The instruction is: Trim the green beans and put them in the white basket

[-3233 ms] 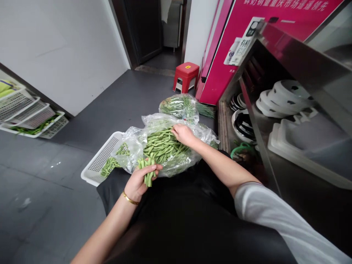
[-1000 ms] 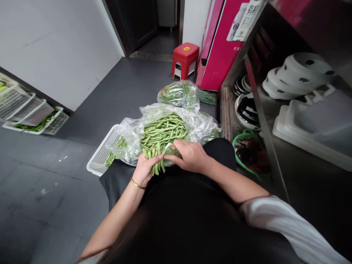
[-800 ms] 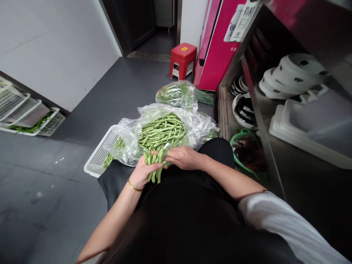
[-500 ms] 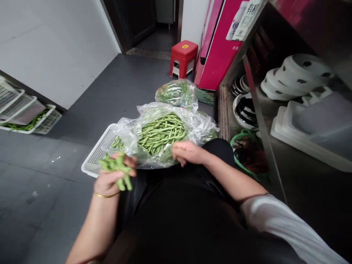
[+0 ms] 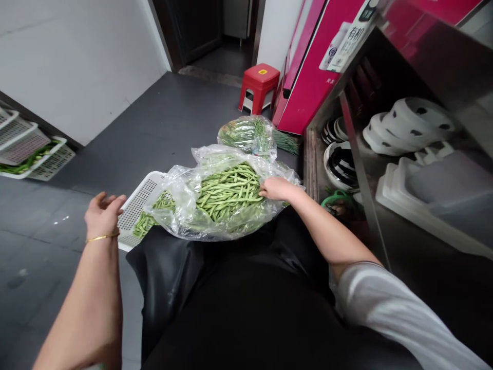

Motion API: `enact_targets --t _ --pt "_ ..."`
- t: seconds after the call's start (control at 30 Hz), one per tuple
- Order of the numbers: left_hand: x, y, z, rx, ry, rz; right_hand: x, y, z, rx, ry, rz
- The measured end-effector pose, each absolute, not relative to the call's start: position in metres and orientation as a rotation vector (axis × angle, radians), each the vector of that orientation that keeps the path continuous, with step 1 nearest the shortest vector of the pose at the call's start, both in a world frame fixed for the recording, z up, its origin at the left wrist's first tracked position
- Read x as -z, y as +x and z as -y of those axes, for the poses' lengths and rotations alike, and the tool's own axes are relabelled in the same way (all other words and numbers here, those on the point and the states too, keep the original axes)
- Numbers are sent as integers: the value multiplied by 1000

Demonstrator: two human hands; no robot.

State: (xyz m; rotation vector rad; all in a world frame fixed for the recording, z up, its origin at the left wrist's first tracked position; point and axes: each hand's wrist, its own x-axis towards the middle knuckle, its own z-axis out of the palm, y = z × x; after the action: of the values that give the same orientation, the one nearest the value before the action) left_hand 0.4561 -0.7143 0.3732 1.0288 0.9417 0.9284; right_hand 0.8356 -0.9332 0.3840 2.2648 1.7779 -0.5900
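Note:
A clear plastic bag full of green beans rests on my black-clad lap. My right hand reaches into the pile at its right side, fingers curled among the beans. My left hand, with a gold bracelet at the wrist, hovers open and empty just left of a white perforated basket on the floor. Trimmed green beans lie in that basket, partly hidden by the bag.
A second bag of long greens lies on the grey floor beyond. A red stool stands by a pink cabinet. Steel shelving at right holds stacked dishes and a green basket. White baskets are stacked at far left.
My left hand carried a bunch of beans left toward the basket and is now empty and open. My right hand moved from my lap back up into the bean pile.

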Motion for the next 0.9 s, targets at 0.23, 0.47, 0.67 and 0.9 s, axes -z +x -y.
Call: enact_targets --t 0.23,0.47,0.67,0.9 --pt "-415 519 867 -270 1096 -680 -403 813 977 882 2540 -2207" --pt "-363 599 912 -315 566 -645 -383 742 1021 1194 2716 -2442" --pt "-369 598 918 -425 663 -709 -362 727 1025 972 2721 -2605" --pt "-392 590 930 -512 1072 -621 -372 761 1010 1489 3241 -2089"
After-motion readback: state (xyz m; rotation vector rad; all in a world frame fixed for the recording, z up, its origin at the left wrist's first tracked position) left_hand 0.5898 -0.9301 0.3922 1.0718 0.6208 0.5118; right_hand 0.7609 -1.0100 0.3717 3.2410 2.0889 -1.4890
